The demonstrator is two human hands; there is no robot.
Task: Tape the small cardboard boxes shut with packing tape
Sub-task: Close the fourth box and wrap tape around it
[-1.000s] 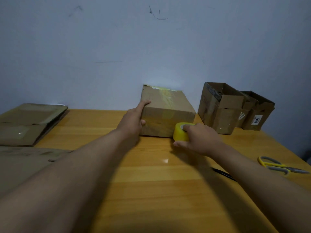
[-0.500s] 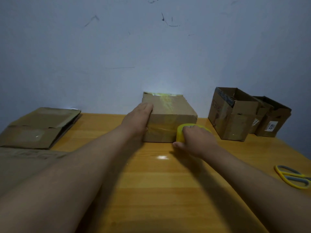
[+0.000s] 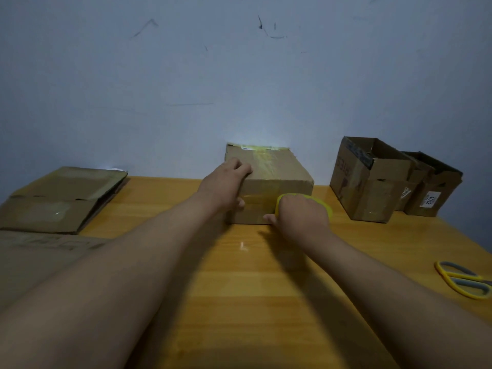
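Note:
A closed brown cardboard box [image 3: 277,171] stands against the wall at the middle of the wooden table [image 3: 266,275], with yellowish tape running over its top and shiny tape across its front face. My left hand [image 3: 226,182] grips the box's near left corner, fingers curled over the top and thumb on the front. My right hand [image 3: 300,217] holds a yellow roll of packing tape [image 3: 323,206] against the lower right of the front face; most of the roll is hidden by the hand.
Two open cardboard boxes [image 3: 372,179] [image 3: 434,187] stand at the back right. Flattened cardboard [image 3: 61,198] lies at the left, with another sheet [image 3: 32,257] nearer. Yellow-handled scissors [image 3: 466,282] lie near the right edge.
My left hand has slid up from the box's left side onto its top corner. My right hand with the tape roll has stayed against the box's front while the camera tilted up.

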